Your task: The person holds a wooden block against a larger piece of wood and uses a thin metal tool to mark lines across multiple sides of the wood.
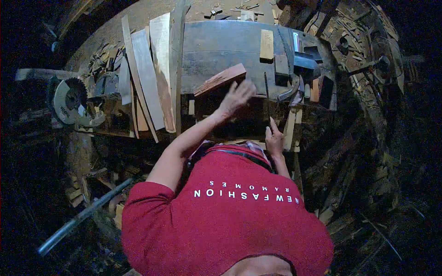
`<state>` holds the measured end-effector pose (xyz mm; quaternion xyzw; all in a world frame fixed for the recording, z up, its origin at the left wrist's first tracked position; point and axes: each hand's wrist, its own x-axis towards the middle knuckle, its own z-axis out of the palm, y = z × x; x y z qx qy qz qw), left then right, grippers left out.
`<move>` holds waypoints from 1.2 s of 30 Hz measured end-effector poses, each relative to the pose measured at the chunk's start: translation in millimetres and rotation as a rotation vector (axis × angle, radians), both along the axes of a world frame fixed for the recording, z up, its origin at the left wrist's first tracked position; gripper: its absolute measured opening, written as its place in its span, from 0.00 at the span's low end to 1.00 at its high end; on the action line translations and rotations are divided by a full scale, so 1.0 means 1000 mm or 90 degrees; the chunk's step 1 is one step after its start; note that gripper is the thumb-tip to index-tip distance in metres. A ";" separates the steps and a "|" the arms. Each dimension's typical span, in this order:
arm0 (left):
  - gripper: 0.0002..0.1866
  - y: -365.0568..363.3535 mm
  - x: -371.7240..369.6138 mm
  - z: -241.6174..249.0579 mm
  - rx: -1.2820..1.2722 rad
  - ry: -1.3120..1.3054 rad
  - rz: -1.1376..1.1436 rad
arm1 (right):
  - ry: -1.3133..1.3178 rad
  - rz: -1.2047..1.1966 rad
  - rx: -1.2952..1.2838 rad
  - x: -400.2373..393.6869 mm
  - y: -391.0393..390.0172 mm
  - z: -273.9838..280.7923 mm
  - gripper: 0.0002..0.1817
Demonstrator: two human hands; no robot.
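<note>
My left hand (238, 95) is over the near edge of the workbench (216, 39), its fingers spread and slightly blurred, with nothing in it. Just beyond it lies a reddish wood block (222, 79) with a rough, splintered side, set at a slant on the bench. My right hand (274, 138) is closed around the lower end of a thin dark rod-like tool (266, 94), which points away from me toward the bench. The part inside my fingers is hidden.
Long boards (145, 73) lie at the left, beside a circular saw blade (73, 96). A pale block (266, 45), a dark block (282, 65), a plane-like blue tool (305, 62) and a curved-handled tool (289, 90) sit on the right. Scraps surround the bench.
</note>
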<state>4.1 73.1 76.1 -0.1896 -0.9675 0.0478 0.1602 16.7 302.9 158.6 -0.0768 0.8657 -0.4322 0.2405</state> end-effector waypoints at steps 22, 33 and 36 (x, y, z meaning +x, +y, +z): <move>0.18 0.025 -0.006 -0.006 0.242 -0.165 0.005 | 0.085 0.037 0.055 -0.012 0.004 -0.015 0.21; 0.25 -0.036 -0.008 0.024 0.087 -0.070 0.422 | 0.035 -0.018 0.018 -0.015 0.010 -0.008 0.22; 0.29 -0.049 -0.006 0.002 0.039 -0.053 0.395 | 0.032 -0.006 0.025 -0.019 0.001 -0.009 0.22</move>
